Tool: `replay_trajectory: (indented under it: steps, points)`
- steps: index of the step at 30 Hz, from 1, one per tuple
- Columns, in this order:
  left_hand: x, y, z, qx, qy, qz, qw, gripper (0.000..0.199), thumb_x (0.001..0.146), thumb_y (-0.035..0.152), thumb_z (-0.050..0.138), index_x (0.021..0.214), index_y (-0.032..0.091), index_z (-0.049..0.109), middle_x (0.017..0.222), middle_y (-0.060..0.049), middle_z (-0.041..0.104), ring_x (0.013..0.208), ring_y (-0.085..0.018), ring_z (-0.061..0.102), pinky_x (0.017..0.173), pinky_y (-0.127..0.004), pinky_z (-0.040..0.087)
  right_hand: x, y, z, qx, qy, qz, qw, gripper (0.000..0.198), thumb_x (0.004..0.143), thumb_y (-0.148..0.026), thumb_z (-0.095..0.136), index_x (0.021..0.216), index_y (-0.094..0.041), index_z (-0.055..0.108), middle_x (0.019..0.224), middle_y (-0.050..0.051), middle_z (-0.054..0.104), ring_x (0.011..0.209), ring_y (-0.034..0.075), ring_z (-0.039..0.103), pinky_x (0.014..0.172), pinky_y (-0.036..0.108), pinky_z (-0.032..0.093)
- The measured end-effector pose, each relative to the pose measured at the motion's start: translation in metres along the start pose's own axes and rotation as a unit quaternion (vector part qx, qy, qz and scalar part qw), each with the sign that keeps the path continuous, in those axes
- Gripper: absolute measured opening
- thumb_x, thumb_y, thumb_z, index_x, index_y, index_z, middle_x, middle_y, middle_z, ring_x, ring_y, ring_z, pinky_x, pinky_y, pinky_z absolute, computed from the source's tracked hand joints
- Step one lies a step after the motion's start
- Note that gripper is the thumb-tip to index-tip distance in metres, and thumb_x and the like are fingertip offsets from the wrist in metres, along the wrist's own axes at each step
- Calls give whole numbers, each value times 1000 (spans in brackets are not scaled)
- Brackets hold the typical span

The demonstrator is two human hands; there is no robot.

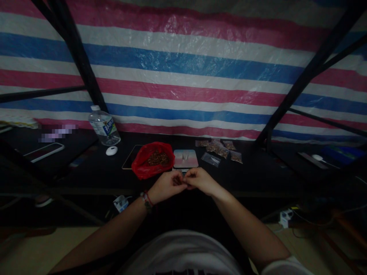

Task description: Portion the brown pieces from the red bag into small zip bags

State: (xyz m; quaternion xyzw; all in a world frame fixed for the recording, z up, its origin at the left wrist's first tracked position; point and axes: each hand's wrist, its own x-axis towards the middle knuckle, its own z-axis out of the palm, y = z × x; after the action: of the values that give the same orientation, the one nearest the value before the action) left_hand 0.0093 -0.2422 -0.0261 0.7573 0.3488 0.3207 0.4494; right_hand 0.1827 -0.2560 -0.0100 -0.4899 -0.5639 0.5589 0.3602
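My left hand (pixel 168 186) is curled around a small packet of brown pieces (pixel 177 180), just in front of the scale. The fingertips of my right hand (pixel 202 180) meet it and pinch the packet's right end, which they mostly hide. Directly beyond both hands is a small flat scale (pixel 185 163) with a square pale plate. To its left an open red plastic bag (pixel 139 168) holds a heap of brown pieces (pixel 158 158). Several filled clear packets (pixel 220 150) lie right of the scale, with a flat clear packet (pixel 211 159) nearer me.
A dark phone or tablet (pixel 129 158) lies partly under the red bag. Further left stand a clear water bottle (pixel 104 128) and a white mouse (pixel 111 151). Black metal posts (pixel 88 82) rise at both sides before a striped plastic sheet (pixel 183 72).
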Motion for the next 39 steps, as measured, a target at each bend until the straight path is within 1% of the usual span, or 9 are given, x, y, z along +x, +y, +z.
replay_trajectory:
  steps: [5, 12, 17, 23, 26, 29, 32, 35, 39]
  points:
    - [2, -8, 0, -6, 2, -20, 1000, 24, 70, 35, 69, 79, 14, 59, 75, -3, 66, 69, -15, 62, 63, -24, 48, 5, 6, 4, 68, -8, 17, 998, 26, 59, -35, 75, 65, -14, 61, 54, -4, 56, 49, 7, 52, 51, 20, 44]
    - [6, -2, -8, -116, -39, -35, 992, 19, 72, 29, 66, 82, 13, 63, 80, -4, 68, 74, -14, 63, 70, -25, 48, 8, 8, 0, 108, -31, 24, 993, 34, 57, -41, 78, 70, -13, 63, 66, 1, 63, 61, 10, 60, 62, 24, 49]
    - [7, 3, -12, -126, -24, -71, 989, 21, 77, 32, 57, 75, 12, 62, 68, -2, 65, 61, -11, 59, 59, -21, 45, 4, 6, 4, 90, -43, -3, 995, 32, 65, -43, 72, 74, -14, 62, 72, 2, 64, 66, 11, 61, 62, 24, 48]
    - [4, 5, -12, 83, 29, -40, 995, 19, 74, 23, 50, 60, 14, 59, 56, 1, 57, 55, -10, 52, 53, -20, 36, 3, 6, 10, -100, 16, -79, 992, 18, 74, -29, 56, 61, -16, 56, 56, -3, 53, 51, 8, 47, 48, 18, 35]
    - [1, 12, -21, 207, 67, -24, 976, 19, 73, 22, 50, 59, 15, 60, 54, 2, 54, 53, -11, 49, 50, -21, 31, 4, 5, 8, -170, 80, -97, 977, 19, 70, -21, 51, 52, -16, 51, 47, -5, 43, 46, 7, 39, 45, 19, 26]
    - [-1, 19, -30, 285, 87, -16, 954, 19, 74, 23, 50, 58, 16, 58, 53, 1, 53, 51, -11, 48, 50, -22, 28, 4, 4, 7, -200, 97, -100, 970, 19, 68, -20, 50, 49, -17, 49, 46, -5, 40, 47, 7, 38, 47, 20, 26]
    - [-1, 22, -34, 297, 88, 24, 951, 18, 74, 21, 49, 60, 16, 59, 60, -1, 57, 59, -12, 51, 55, -22, 32, 7, 5, 6, -161, 98, -146, 971, 18, 68, -22, 53, 51, -17, 50, 62, -1, 54, 63, 12, 51, 61, 23, 38]
    - [-1, 22, -37, 250, 89, 71, 962, 19, 75, 16, 44, 60, 16, 56, 64, -1, 57, 63, -12, 52, 61, -22, 35, 10, 5, 1, -65, 139, -205, 967, 10, 71, -28, 59, 68, -19, 62, 107, 6, 59, 104, 21, 52, 85, 31, 41]
    - [-1, 19, -43, 191, 117, 103, 969, 19, 75, 14, 41, 57, 16, 48, 59, 1, 50, 58, -10, 46, 57, -21, 34, 11, 5, -4, 100, 93, -144, 980, 43, 68, -30, 67, 111, -28, 58, 128, 5, 51, 112, 22, 51, 88, 36, 44]
